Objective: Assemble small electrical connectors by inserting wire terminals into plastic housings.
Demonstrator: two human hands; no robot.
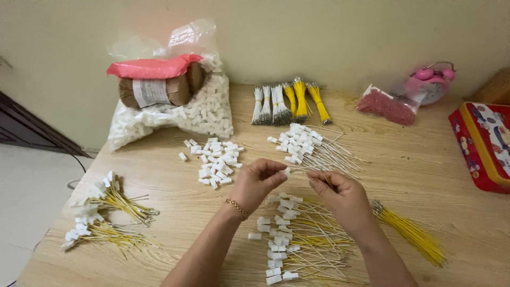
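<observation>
Head view: the left hand (257,179) pinches a white connector (287,171) steady, so the right hand (340,192), fingers closed, can hold a thin wire (304,171) at it. Finished pieces (297,242) lie just below on the counter (425,175).

Brightness: soft, even light is filling the scene, with nothing sitting in darkness.
Shadows: the left hand (255,183) and right hand (340,196) are casting only faint, diffuse shade onto the table (414,175).
Glare: the clear plastic bag (175,101) at far left is catching pale highlights along its crinkled top.
Focus: the middle is staying fairly crisp; the thin wires near the fingers are smearing slightly.
Edges: the table's borders are bowing outward, and the pink clock (433,82) at far right is looking soft.
</observation>
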